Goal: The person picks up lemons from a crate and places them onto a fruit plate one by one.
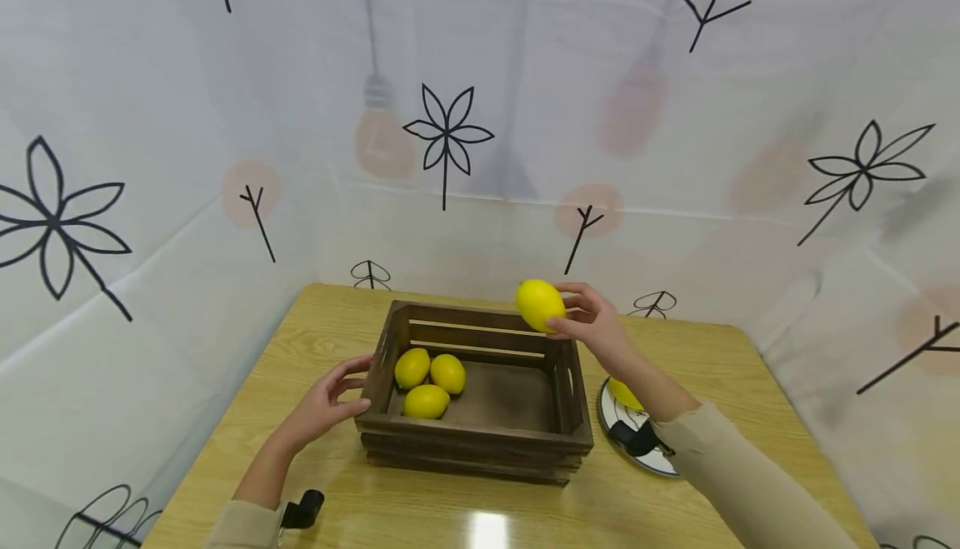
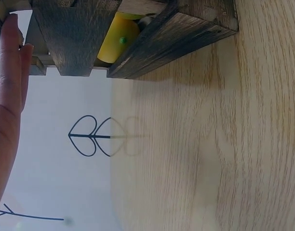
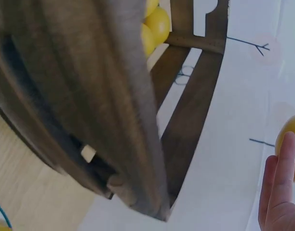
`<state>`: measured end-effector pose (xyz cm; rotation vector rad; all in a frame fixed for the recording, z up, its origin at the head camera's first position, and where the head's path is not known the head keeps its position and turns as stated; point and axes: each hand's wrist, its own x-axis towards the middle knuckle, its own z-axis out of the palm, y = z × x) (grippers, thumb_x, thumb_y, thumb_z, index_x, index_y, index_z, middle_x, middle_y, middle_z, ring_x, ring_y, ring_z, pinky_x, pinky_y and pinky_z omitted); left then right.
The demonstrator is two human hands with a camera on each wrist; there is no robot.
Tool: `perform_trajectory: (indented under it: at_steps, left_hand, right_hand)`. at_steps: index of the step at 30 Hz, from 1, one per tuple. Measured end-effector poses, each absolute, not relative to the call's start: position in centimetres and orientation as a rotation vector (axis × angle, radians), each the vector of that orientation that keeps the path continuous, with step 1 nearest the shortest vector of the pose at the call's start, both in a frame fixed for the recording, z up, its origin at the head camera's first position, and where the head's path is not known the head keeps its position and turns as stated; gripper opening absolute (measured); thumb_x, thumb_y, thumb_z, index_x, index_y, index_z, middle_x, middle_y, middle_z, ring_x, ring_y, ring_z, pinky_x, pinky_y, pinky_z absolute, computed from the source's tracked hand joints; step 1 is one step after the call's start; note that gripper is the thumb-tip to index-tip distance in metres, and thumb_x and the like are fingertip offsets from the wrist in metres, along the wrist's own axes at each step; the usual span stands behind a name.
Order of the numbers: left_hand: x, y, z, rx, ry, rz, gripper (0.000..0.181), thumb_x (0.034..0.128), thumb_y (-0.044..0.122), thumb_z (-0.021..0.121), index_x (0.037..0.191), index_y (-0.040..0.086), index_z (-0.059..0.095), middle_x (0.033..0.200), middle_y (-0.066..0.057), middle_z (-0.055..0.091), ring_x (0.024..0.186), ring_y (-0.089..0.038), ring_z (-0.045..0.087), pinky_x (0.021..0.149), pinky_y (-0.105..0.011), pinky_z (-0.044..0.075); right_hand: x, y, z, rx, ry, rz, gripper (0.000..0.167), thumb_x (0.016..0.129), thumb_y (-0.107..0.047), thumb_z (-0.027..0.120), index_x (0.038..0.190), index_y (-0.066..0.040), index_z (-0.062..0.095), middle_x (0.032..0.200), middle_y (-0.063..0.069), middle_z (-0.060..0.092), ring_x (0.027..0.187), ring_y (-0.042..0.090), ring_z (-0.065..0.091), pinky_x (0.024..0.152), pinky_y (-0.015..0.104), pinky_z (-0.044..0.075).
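Observation:
A dark brown slatted wooden crate (image 1: 472,441) stands on the table, and three yellow lemons lie together at its left end, one of them the front lemon (image 1: 426,401). Above the crate's back right corner, my right hand (image 1: 597,328) grips another lemon (image 1: 540,305) between thumb and fingers. In the right wrist view that held lemon (image 3: 294,144) shows only in part at the right edge. My left hand (image 1: 330,399) rests against the crate's left end, its fingers fairly straight along the outside. Through the slats in the left wrist view, a lemon (image 2: 119,38) is visible inside.
Right of the crate, a white plate (image 1: 660,464) with a dark rim holds a yellow lemon (image 1: 624,395), partly hidden by my right forearm. The wood-grain table (image 1: 330,324) meets a white patterned cloth (image 1: 480,232) at the back and sides.

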<state>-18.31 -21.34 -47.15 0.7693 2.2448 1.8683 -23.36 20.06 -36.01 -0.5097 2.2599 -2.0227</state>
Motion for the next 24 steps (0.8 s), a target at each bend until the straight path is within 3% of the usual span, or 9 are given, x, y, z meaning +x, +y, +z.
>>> perform_trajectory:
  at_steps: [7,13,24]
  left_hand:
    - [-18.4,-21.4,-47.2,0.756,2.245,1.866,0.058,0.0907,0.002,0.058,0.143,0.003,0.032,0.141,-0.024,0.030,0.119,-0.046,0.037,0.082,-0.032,0.050]
    - [-18.2,-21.4,-47.1,0.757,2.262,1.864,0.058,0.0907,0.002,0.058,0.143,0.003,0.032,0.140,-0.024,0.031,0.118,-0.033,0.043,0.082,-0.032,0.050]
    - [-17.7,-21.1,-47.4,0.746,2.262,1.871,0.059,0.0908,0.003,0.058,0.143,0.003,0.032,0.141,-0.023,0.031,0.117,-0.026,0.045,0.082,-0.031,0.050]
  right_hand:
    - [-22.6,21.6,-36.2,-0.475,2.296,-2.008,0.050,0.087,-0.004,0.065,0.130,0.002,0.042,0.112,0.019,0.049,0.090,0.019,0.061,0.077,0.045,0.051]
    - [-21.9,23.0,-36.6,-0.468,2.336,-2.017,0.049,0.087,-0.006,0.065,0.130,0.001,0.043,0.109,0.015,0.052,0.089,0.017,0.062,0.075,0.041,0.053]
    - [-20.4,25.2,-37.2,-0.428,2.353,-2.048,0.047,0.089,-0.004,0.063,0.130,0.002,0.041,0.107,0.012,0.051,0.089,0.015,0.062,0.074,0.035,0.053]
